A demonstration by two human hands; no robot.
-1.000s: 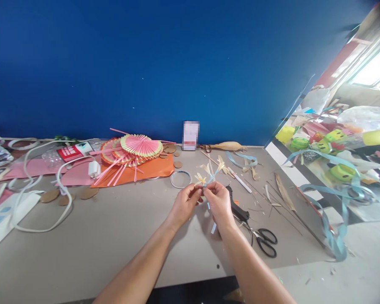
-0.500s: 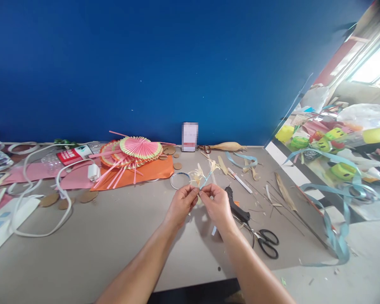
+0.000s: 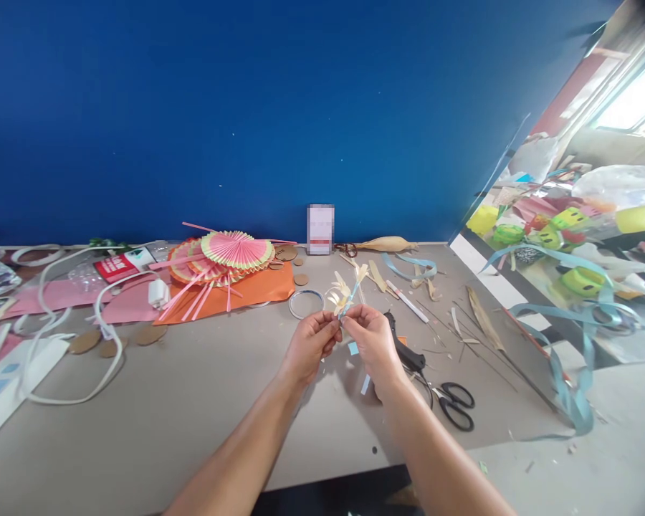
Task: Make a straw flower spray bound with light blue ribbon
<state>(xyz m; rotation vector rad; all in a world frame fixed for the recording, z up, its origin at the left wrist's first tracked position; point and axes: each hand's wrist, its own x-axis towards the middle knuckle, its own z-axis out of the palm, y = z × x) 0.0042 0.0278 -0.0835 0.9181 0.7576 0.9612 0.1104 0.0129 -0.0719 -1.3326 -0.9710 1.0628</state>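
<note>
A small craft flower (image 3: 340,292) with pale cream petals and light blue at its stem rises between my fingertips. My left hand (image 3: 312,342) pinches its base from the left, fingers closed. From the right, my right hand (image 3: 373,340) pinches the blue part, its fingertips almost touching the left ones. The very spot they grip is hidden by the fingers. A black glue gun (image 3: 407,352) lies just right of my right hand, with black-handled scissors (image 3: 454,405) nearer the front. Behind my left hand lies a clear ring-shaped roll (image 3: 306,304).
Pink paper fans (image 3: 236,251) rest on orange paper (image 3: 269,290) at the back left. A white cable (image 3: 75,398) loops beside a power strip (image 3: 16,380). Dried husks (image 3: 484,319), thin sticks and a white pen (image 3: 408,301) lie right. Blue ribbon (image 3: 583,373) hangs over the right edge.
The cream petals stand more gathered and upright above my fingers. My right hand has shifted slightly up along the blue stem, and a small light blue piece now shows beside it.
</note>
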